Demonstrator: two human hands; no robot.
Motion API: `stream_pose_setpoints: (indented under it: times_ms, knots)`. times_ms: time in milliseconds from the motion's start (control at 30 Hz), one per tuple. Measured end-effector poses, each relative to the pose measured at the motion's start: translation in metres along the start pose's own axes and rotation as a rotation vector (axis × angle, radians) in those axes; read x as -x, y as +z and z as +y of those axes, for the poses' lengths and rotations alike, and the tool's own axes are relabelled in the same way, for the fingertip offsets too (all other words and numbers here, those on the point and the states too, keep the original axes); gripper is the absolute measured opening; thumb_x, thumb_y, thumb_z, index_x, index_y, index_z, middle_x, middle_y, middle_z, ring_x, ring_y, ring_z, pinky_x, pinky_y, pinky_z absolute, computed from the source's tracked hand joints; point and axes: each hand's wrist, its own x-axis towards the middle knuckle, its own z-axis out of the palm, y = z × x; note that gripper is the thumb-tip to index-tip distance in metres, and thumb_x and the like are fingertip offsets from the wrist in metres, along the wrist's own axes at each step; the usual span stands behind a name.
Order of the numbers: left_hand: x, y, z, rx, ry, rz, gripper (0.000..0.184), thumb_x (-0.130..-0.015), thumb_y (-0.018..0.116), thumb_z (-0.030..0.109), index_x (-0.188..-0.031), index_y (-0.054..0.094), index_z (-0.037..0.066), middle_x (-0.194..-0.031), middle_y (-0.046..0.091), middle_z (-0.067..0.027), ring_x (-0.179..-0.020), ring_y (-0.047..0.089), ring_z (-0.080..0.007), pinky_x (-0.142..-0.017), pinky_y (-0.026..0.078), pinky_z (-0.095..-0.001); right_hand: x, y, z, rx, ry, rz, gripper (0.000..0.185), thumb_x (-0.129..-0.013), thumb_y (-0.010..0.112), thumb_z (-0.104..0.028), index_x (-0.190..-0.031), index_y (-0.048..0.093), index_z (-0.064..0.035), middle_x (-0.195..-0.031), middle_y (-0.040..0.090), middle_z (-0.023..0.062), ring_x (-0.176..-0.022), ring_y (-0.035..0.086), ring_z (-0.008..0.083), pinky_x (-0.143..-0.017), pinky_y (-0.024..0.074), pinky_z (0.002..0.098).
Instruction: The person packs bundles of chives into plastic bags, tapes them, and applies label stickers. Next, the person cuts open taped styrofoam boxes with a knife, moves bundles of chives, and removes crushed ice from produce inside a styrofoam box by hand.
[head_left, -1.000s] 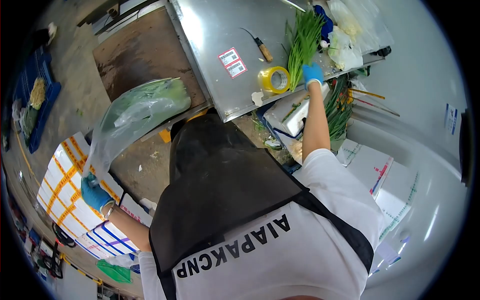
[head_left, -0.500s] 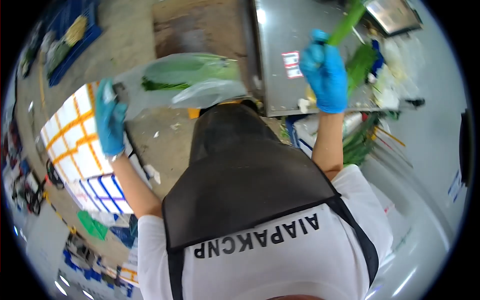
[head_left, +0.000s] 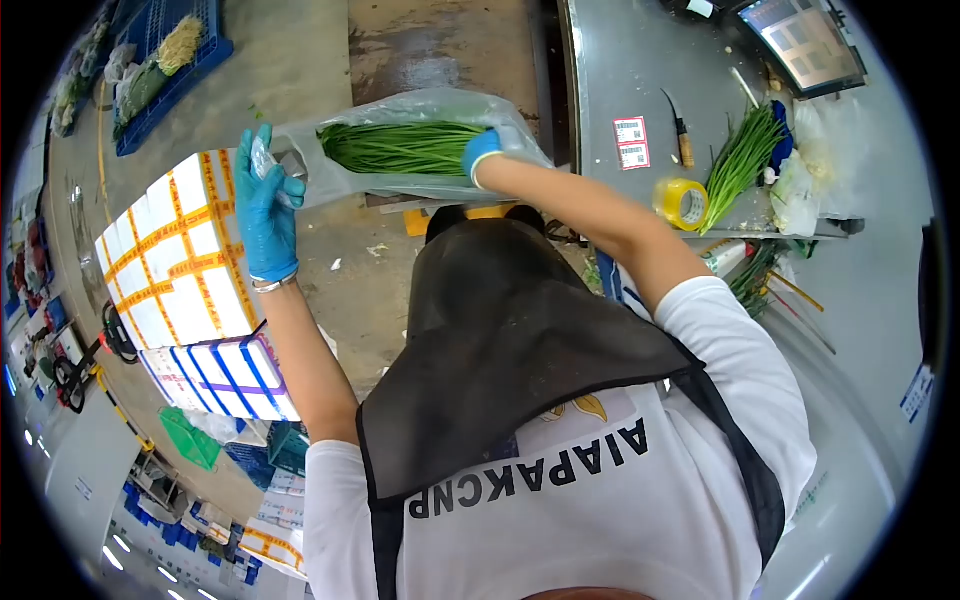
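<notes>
left hand (head_left: pixel 268 215), blue glove — fingers closed on the crumpled end of a clear bag (head_left: pixel 445 104), up beside the taped white box (head_left: pixel 180 250). right hand (head_left: pixel 482 154), also gloved, is at the other end of the bag, on the butt of a bunch of long green leaves (head_left: pixel 400 150). its fingertips are hidden, can't tell if they're gripping or just pushing. leaves lie lengthwise inside the bag, tips toward the left hand. bag spans the near edge of the brown board (head_left: pixel 430 45); can't tell how much of its weight sits there

metal bench (head_left: pixel 610 90) is to the right of that. red-edged labels (head_left: pixel 632 142) near its left edge, hooked knife (head_left: pixel 684 145) just right of them, handle toward the near edge. yellow tape roll (head_left: pixel 680 203) at the near edge, touching or just beside the narrow end of a second bunch (head_left: pixel 745 155) — that one's out on the bench, unbagged. crumpled plastic bags (head_left: pixel 800 205) toward the near right corner, screen (head_left: pixel 803 45) toward the far right
</notes>
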Motion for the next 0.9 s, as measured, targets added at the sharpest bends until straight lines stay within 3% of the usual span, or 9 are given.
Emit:
stream_pose_setpoints:
  times_ms: [67,133,267,333,433,633,767,833,900]
  knots:
    - [0.004,0.003,0.010,-0.179,-0.015,0.031,0.061,-0.087,0.053,0.002,-0.143,0.029,0.005,-0.133,0.050,-0.0139,-0.066,0.053,-0.0062,-0.055,0.043,-0.0161,0.040,-0.050,0.001,-0.454,-0.071,0.246,0.052,-0.085,0.055,-0.012,-0.136,0.046,-0.0109,-0.110,0.063,0.0135,-0.104,0.060,0.0250,-0.090,0.0459,0.0362]
    - [0.009,-0.003,0.010,-0.396,-0.003,0.082,0.063,-0.088,0.051,-0.002,-0.145,0.029,0.011,-0.123,0.059,-0.0140,-0.061,0.054,-0.0068,-0.052,0.043,-0.0161,0.087,-0.067,0.012,0.062,-0.233,0.966,0.063,-0.078,0.059,-0.009,-0.137,0.039,-0.0192,-0.134,0.044,0.0112,-0.116,0.049,0.0291,-0.093,0.0413,0.0442]
    - [0.009,-0.051,0.008,-0.721,0.048,0.372,0.048,-0.086,0.054,0.000,-0.132,0.041,0.004,-0.098,0.064,-0.0104,-0.060,0.059,-0.0103,-0.049,0.046,-0.0207,0.133,-0.052,0.113,-0.400,0.331,0.888,0.062,-0.070,0.071,-0.032,-0.124,0.049,-0.0138,-0.111,0.056,0.0152,-0.096,0.057,0.0328,-0.084,0.0463,0.0445]
    - [0.008,-0.095,-0.025,-0.675,-0.129,0.414,0.028,-0.085,0.058,0.003,-0.112,0.052,-0.001,-0.090,0.064,-0.0088,-0.060,0.060,-0.0115,-0.049,0.047,-0.0213,0.152,-0.019,0.151,-0.639,0.545,0.381,0.050,-0.072,0.072,-0.037,-0.110,0.062,-0.0060,-0.087,0.065,0.0194,-0.069,0.062,0.0340,-0.069,0.0526,0.0387]
    - [0.019,-0.082,-0.034,-0.324,-0.421,0.171,0.020,-0.088,0.060,0.015,-0.101,0.057,0.000,-0.077,0.063,-0.0059,-0.063,0.060,-0.0121,-0.059,0.051,-0.0258,0.178,-0.011,0.134,-1.962,0.247,0.225,0.035,-0.085,0.062,-0.033,-0.103,0.066,-0.0024,-0.095,0.068,0.0100,-0.078,0.065,0.0198,-0.075,0.0519,0.0349]
    - [0.058,0.068,-0.010,-0.160,-0.040,-0.286,0.047,-0.091,0.048,0.003,-0.138,0.041,0.004,-0.135,0.048,-0.0112,-0.122,0.048,-0.0202,-0.104,0.035,-0.0329,0.194,-0.115,0.037,-2.076,-0.412,0.487,0.031,-0.092,0.053,-0.018,-0.117,0.058,-0.0011,-0.097,0.062,0.0076,-0.086,0.062,0.0135,-0.078,0.0503,0.0256]
    - [0.053,0.103,-0.054,-0.570,0.237,-0.369,0.060,-0.093,0.051,0.005,-0.147,0.026,0.009,-0.143,0.038,-0.0093,-0.127,0.041,-0.0186,-0.105,0.034,-0.0331,0.140,-0.111,-0.001,-2.050,-0.318,0.303,0.023,-0.089,0.054,-0.019,-0.102,0.058,-0.0007,-0.093,0.064,0.0125,-0.079,0.064,0.0194,-0.069,0.0511,0.0306]
    - [0.047,0.106,-0.061,0.485,-0.224,-0.182,0.060,-0.089,0.056,0.004,-0.144,0.031,0.007,-0.143,0.039,-0.0082,-0.123,0.044,-0.0174,-0.104,0.035,-0.0300,0.139,-0.122,-0.015,-1.373,-0.072,0.619,0.025,-0.086,0.056,-0.026,-0.095,0.058,-0.0030,-0.089,0.064,0.0187,-0.078,0.064,0.0298,-0.068,0.0507,0.0370]
    - [0.049,0.092,-0.067,0.357,-0.244,-0.350,0.060,-0.088,0.059,0.009,-0.142,0.034,0.006,-0.137,0.045,-0.0102,-0.117,0.049,-0.0164,-0.099,0.040,-0.0284,0.145,-0.125,-0.016,-1.153,-0.073,0.642,0.029,-0.081,0.059,-0.033,-0.093,0.061,-0.0076,-0.087,0.063,0.0200,-0.079,0.062,0.0360,-0.072,0.0502,0.0406]
